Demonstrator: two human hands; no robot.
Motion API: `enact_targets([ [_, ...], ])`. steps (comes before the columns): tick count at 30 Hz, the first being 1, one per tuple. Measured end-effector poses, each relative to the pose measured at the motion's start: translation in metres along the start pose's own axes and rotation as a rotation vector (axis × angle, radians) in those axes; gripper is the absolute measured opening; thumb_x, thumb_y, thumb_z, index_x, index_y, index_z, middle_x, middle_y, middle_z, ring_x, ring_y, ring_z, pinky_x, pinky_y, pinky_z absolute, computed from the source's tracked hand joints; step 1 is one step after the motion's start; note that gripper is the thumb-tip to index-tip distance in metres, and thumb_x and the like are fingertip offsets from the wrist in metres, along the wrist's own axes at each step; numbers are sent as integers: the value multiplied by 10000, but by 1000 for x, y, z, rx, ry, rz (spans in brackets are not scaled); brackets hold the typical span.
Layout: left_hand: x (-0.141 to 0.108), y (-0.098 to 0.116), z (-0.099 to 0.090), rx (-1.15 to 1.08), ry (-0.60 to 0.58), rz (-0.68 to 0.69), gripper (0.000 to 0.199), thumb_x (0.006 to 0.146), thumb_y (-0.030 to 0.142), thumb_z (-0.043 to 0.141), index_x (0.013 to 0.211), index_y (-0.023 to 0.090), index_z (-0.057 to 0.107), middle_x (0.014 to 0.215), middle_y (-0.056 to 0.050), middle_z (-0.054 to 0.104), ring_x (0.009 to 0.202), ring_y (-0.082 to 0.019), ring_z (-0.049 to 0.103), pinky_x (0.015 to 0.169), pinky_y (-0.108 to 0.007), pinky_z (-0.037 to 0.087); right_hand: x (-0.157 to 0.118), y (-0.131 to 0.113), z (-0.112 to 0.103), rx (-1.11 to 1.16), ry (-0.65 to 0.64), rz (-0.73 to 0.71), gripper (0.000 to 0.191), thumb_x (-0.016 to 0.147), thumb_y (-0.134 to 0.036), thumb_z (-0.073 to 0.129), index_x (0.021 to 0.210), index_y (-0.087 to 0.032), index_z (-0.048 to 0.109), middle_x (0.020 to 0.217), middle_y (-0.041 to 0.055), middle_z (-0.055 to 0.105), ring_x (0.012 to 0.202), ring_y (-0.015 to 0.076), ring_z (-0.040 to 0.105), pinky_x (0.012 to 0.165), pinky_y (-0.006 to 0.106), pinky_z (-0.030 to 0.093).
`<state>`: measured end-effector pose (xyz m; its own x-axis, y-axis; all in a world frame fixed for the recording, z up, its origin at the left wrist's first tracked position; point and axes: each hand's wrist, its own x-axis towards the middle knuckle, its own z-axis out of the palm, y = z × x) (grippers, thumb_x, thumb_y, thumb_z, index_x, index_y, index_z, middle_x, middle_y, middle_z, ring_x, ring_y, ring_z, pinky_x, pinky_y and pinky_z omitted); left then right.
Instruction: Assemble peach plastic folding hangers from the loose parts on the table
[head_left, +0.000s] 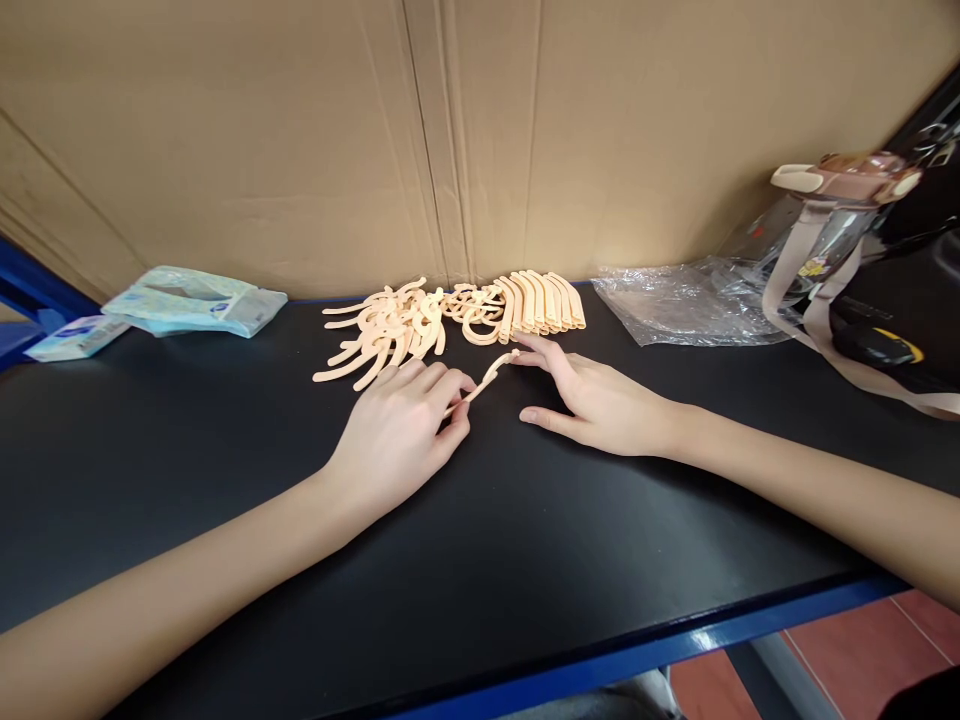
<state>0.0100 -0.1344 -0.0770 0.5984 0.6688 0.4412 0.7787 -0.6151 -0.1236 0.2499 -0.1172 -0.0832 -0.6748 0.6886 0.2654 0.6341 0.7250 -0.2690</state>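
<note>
My left hand (401, 425) pinches a thin, curved beige piece (487, 380) between thumb and forefinger, over the black table. The far end of this piece touches the fingertips of my right hand (600, 400), whose thumb is spread apart from the fingers. Just beyond my left hand lies a loose heap of curved beige pieces (390, 325). Smaller ring-like beige pieces (480, 305) lie to its right. Beside them, behind my right fingertips, several curved beige pieces are lined up in a neat stack (541, 303).
A tissue pack (199, 300) and a small box (79, 338) lie at the back left. At the right are a clear plastic bag (682, 300), a strapped bottle (844, 215) and a black bag (915, 270). Cardboard (285, 130) stands behind the black table (480, 580).
</note>
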Motion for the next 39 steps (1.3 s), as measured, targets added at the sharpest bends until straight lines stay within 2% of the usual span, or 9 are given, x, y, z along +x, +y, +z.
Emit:
enact_targets([
  [2,-1,3,-1,-88,-15,44,170,922,169,453,956,157,619,834,-18,648,756,-188,593,687,-314,444,0,0,0,-31,6,-1,699,955,-432,466,1485,-58,208,1420,179,496,1300,264,487,1061,457,431],
  [6,-3,6,-3,-270,-71,174,208,943,175,430,1038,149,613,844,-11,607,699,-131,565,601,-246,416,0,0,1,-125,-20,-51,538,981,-436,400,1391,-89,440,1427,150,497,1321,267,463,1095,455,394],
  [11,-4,4,-3,-419,-151,260,173,934,186,477,1025,172,624,821,16,606,687,-102,551,616,-221,410,-1,0,-1,-151,-41,-82,480,993,-408,384,1385,-148,479,1449,136,473,1329,263,454,1089,472,394],
  [16,-3,3,-5,-535,-195,231,177,963,277,484,1033,179,613,780,23,595,729,-112,559,661,-224,428,0,0,-3,-162,-39,-93,472,995,-393,382,1380,-143,491,1451,140,470,1316,275,466,1078,482,404],
  [22,6,-9,2,-331,-40,118,202,975,269,442,975,173,619,934,-29,640,884,-178,569,759,-290,457,-1,0,-3,-160,-58,-77,463,995,-406,383,1390,-192,496,1459,138,458,1321,274,461,1096,473,379],
  [28,20,-33,13,-69,58,95,267,974,240,411,1082,119,623,1081,-105,634,1050,-259,559,911,-400,478,0,1,1,-143,-17,-96,429,997,-390,377,1364,-219,519,1412,115,497,1288,256,476,1079,470,391],
  [34,31,-38,20,16,-17,141,321,971,208,379,1200,113,582,1352,-122,559,1324,-291,425,1091,-474,369,2,2,3,-124,15,-105,447,989,-408,383,1352,-183,517,1336,117,537,1210,256,510,1045,469,423],
  [36,38,-41,23,28,-24,163,317,967,196,369,1184,116,586,1355,-126,563,1358,-287,397,1112,-494,338,2,1,3,-124,18,-98,444,989,-415,384,1344,-185,517,1346,118,531,1214,258,509,1046,477,422],
  [39,47,-46,29,51,-12,173,330,954,153,354,1184,96,584,1279,-159,606,1318,-283,450,1110,-508,327,2,2,3,-117,17,-105,435,993,-415,375,1341,-191,510,1362,117,523,1230,256,503,1051,483,417],
])
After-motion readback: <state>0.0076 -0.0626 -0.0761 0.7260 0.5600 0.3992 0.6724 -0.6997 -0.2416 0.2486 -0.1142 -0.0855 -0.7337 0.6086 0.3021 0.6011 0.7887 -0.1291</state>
